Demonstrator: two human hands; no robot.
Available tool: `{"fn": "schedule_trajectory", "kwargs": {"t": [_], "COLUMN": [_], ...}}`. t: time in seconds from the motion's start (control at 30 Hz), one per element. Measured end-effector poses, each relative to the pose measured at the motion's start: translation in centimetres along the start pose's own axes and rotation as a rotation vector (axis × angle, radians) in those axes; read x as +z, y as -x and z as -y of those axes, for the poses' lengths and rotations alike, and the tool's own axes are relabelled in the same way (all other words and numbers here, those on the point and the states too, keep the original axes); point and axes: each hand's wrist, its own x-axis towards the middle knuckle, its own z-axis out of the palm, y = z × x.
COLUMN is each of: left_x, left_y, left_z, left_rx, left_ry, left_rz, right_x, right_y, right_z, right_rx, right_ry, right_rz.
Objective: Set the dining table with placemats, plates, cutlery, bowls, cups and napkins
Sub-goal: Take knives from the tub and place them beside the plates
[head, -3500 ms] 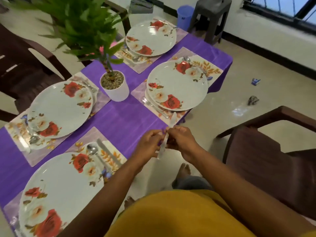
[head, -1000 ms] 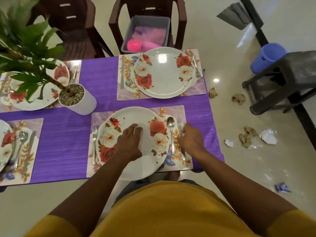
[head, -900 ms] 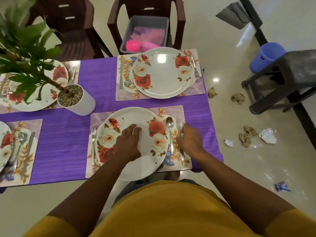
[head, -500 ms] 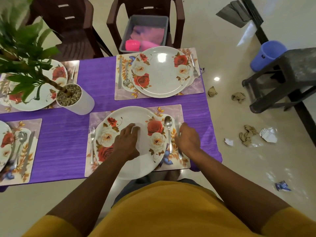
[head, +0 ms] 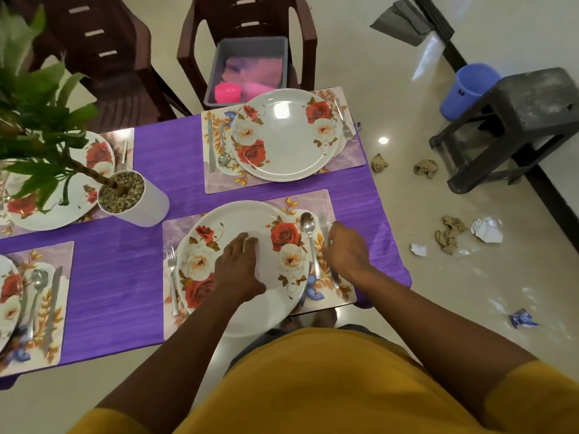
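Left hand (head: pixel 239 270) flat, fingers spread on plate (head: pixel 241 264) at table's near edge. Right hand (head: pixel 344 250) curled over knife (head: pixel 327 245) beside spoon (head: pixel 310 239), near right corner.

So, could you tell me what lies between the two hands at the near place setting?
In the head view, a spoon lies between the left hand and the right hand, beside the plate's rose-patterned edge.
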Motion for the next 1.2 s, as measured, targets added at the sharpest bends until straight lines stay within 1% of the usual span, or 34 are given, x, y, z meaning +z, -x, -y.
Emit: {"fn": "schedule_trajectory", "kwargs": {"t": [0.13,0.27,0.4,0.47,0.6,0.77,0.9,1.07,1.2], "left_x": [-0.5,-1.6,-2.9,-4.0,-5.8,-5.6,-5.2,-4.4,-3.4], "left_y": [-0.4,-1.3,-1.8,-1.5,-0.8,-1.3,-2.4,-3.9,-4.4], "left_z": [0.7,1.6,1.0,-0.5,-5.2,-11.4,-17.3,-25.9,-32.3], "left_rx": [0.031,0.036,0.099,0.141,0.237,0.345,0.395,0.362,0.334], "left_ry": [-0.015,0.119,0.234,0.320,0.518,0.620,0.628,0.665,0.695], "left_rz": [0.016,0.067,-0.066,-0.106,-0.036,0.059,0.050,0.027,0.046], "right_x": [-1.3,-3.2,-4.9,-5.6,-7.2,-10.0,-13.2,-18.8,-23.4], "right_y": [1.2,2.7,4.2,4.9,5.4,4.7,3.2,0.7,-1.2], "right_z": [0.0,-0.3,-0.9,-1.5,-3.2,-6.8,-11.1,-18.3,-24.2], "right_rx": [0.009,0.052,0.044,0.039,0.036,0.042,0.061,0.043,0.059], "right_ry": [-0.064,-0.150,-0.311,-0.366,-0.431,-0.501,-0.557,-0.639,-0.674], "right_rz": [-0.020,-0.094,-0.162,-0.182,-0.212,-0.232,-0.223,-0.196,-0.162]}}
